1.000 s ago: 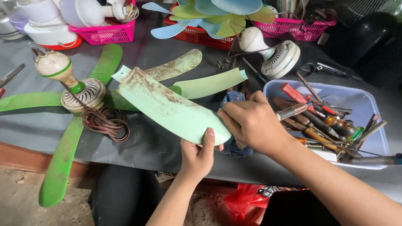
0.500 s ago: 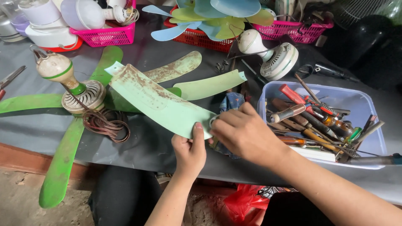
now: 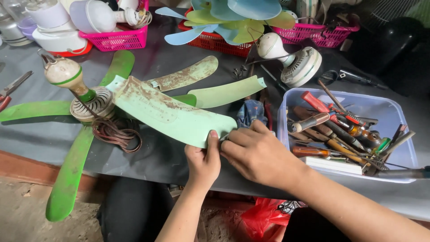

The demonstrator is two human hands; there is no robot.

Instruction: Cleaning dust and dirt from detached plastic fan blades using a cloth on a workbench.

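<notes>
A pale green, rust-stained fan blade point(image 3: 168, 114) lies slanted across the grey table, its far end resting by the ceiling fan's motor hub point(image 3: 92, 104). My left hand point(image 3: 204, 161) grips the blade's near end, thumb on top. My right hand point(image 3: 257, 152) pinches the same end from the right, fingers curled over its edge. Two more loose blades, one rusty point(image 3: 186, 76) and one pale green point(image 3: 226, 92), lie behind it. Bright green blades point(image 3: 69, 175) still stick out from the hub.
A clear plastic tub point(image 3: 378, 105) full of screwdrivers and tools stands at the right. A coil of brown wire point(image 3: 117, 133) lies by the hub. Pink baskets point(image 3: 117, 39), a red basket of fan blades point(image 3: 215, 41), a white fan motor point(image 3: 302, 65) and pliers point(image 3: 11, 89) line the back and left.
The pale blade has slid left and away, toward the hub. Both hands have closed in together on its near end.
</notes>
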